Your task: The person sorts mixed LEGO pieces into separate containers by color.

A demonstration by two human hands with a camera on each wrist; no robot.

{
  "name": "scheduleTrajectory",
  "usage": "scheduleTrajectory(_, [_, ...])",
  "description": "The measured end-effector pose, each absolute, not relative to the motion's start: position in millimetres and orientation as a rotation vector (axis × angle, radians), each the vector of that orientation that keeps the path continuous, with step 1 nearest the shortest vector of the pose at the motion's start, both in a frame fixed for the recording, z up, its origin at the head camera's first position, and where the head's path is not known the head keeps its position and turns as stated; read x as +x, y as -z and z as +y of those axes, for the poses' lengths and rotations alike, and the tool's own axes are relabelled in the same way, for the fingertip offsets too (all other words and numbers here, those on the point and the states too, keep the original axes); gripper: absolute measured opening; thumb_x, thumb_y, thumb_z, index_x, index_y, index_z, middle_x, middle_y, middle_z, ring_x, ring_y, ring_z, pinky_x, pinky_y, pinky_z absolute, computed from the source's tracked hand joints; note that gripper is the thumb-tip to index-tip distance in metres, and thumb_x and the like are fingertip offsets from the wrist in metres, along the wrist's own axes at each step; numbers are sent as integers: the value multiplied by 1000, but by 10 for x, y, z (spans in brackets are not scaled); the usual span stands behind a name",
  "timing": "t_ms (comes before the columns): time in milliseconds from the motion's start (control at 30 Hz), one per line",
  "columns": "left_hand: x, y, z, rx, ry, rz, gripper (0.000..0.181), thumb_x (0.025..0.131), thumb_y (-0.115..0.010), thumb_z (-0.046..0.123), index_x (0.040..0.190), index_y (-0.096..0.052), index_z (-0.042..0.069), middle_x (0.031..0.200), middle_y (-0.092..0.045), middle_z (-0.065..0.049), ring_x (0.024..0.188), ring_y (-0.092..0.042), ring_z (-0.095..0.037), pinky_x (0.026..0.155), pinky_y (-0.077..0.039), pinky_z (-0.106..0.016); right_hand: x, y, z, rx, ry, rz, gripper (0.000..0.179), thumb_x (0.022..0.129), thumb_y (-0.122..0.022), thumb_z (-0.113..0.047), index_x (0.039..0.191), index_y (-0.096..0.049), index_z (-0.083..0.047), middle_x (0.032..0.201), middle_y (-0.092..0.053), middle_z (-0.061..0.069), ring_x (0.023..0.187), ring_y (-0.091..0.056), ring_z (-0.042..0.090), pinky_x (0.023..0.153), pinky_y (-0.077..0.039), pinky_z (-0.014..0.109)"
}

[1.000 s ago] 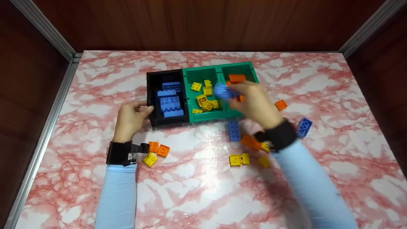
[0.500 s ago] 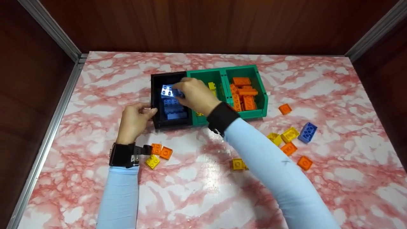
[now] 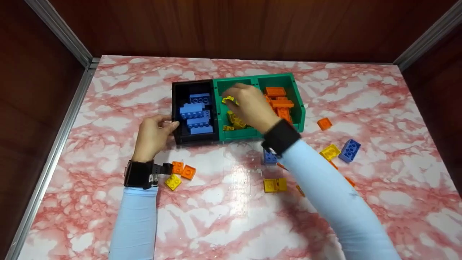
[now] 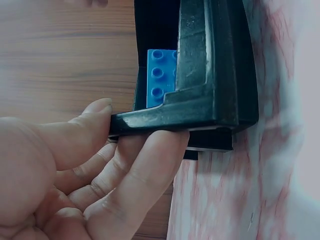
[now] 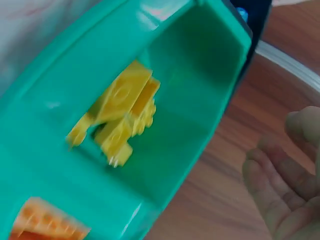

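My left hand (image 3: 149, 139) pinches the left rim of the black bin (image 3: 196, 138) between thumb and fingers, as the left wrist view (image 4: 162, 115) also shows. Several blue bricks (image 3: 198, 112) lie in that bin. Above the middle green bin (image 3: 236, 135) hovers my right hand (image 3: 251, 106), apart from the bricks. In the right wrist view its loosely bent fingers (image 5: 272, 192) hold nothing. Yellow bricks (image 5: 120, 100) lie below it in the bin, partly covered by the hand in the head view.
The right green bin (image 3: 299, 124) holds orange bricks (image 3: 283, 103). Orange and yellow bricks (image 3: 173, 182) lie near my left wrist. More loose bricks, including a blue brick (image 3: 349, 150) and an orange brick (image 3: 325, 124), lie on the right; my right forearm covers some.
My right hand carried a blue brick leftward into the black bin and let it go. It has since moved back right over the middle bin. My left hand keeps its hold.
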State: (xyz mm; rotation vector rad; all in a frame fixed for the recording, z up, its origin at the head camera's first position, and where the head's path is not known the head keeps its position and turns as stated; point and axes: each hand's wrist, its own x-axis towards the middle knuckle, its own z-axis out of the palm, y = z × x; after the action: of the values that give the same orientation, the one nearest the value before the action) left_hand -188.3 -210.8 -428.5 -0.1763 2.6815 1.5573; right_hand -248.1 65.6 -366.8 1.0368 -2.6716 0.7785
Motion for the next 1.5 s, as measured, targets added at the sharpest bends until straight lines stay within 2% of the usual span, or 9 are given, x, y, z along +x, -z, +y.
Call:
scheduleTrajectory(167, [-1869, 4280, -2140, -201, -1535, 2687, 40, 97, -67, 24, 130, -63, 2, 98, -66, -14, 77, -70, -31, 68, -60, -41, -2220, 3739, 1034, 971, -736, -2646, 12, 96, -66, -9, 102, -76, -4, 96, -72, 10, 87, -67, 23, 76, -56, 34])
scheduleTrajectory(333, [-1851, 4279, -2182, -224, -1531, 2675, 40, 97, -66, 24, 131, -62, 2, 99, -65, -14, 78, -70, -31, 68, -60, -41, -1892, 3964, 1340, 839, -604, -2769, 5, 90, -72, -8, 90, -76, -5, 83, -71, 8, 73, -68, 22, 65, -58, 37])
scheduleTrajectory(400, [-1845, 4284, -2201, -229, -1525, 2673, 40, 98, -66, 23, 131, -62, 2, 99, -65, -14, 78, -70, -30, 68, -60, -41, -1778, 4062, 1416, 785, -574, -2817, 6, 89, -75, -11, 89, -76, -5, 82, -71, 8, 73, -68, 23, 64, -58, 39])
scheduleTrajectory(633, [-1831, 4303, -2232, -229, -1515, 2680, 38, 98, -65, 23, 129, -63, 2, 98, -65, -15, 79, -69, -32, 67, -60, -42, -1492, 4294, 1498, 711, -501, -2905, 32, 86, -81, -25, 106, -74, -2, 94, -71, 15, 81, -67, 30, 71, -59, 42])
scheduleTrajectory(800, [-1828, 4310, -2219, -228, -1528, 2674, 39, 98, -65, 23, 131, -62, 2, 98, -65, -15, 78, -70, -31, 67, -60, -42, -1397, 4391, 1490, 711, -419, -2938, 40, 85, -81, -27, 114, -70, -1, 97, -71, 19, 86, -66, 35, 78, -58, 47])
scheduleTrajectory(900, [-1843, 4308, -2201, -207, -1515, 2697, 39, 98, -65, 23, 131, -62, 1, 98, -65, -16, 76, -70, -32, 66, -60, -43, -1351, 4424, 1493, 700, -406, -2916, 37, 84, -82, -24, 111, -69, -1, 96, -71, 19, 85, -66, 35, 78, -58, 47])
scheduleTrajectory(1133, [-1887, 4289, -2164, -167, -1506, 2715, 40, 98, -66, 23, 130, -62, 0, 98, -67, -16, 74, -70, -32, 64, -59, -41, -1204, 4454, 1507, 802, -525, -2870, 20, 85, -77, -2, 102, -68, 0, 92, -69, 16, 81, -66, 30, 76, -58, 43])
scheduleTrajectory(1333, [-1880, 4296, -2142, -165, -1521, 2699, 40, 98, -66, 23, 131, -61, -1, 98, -66, -16, 74, -70, -32, 66, -60, -43, -1125, 4379, 1477, 861, -547, -2942, 24, 83, -77, 5, 104, -68, -2, 95, -68, 15, 82, -66, 27, 75, -59, 39])
scheduleTrajectory(1500, [-1892, 4270, -2109, -162, -1533, 2689, 41, 98, -65, 23, 131, -61, -1, 98, -65, -15, 74, -70, -31, 65, -60, -43, -1173, 4256, 1389, 1009, -616, -2868, 29, 80, -80, 4, 105, -68, -2, 100, -68, 13, 89, -65, 26, 80, -58, 38])
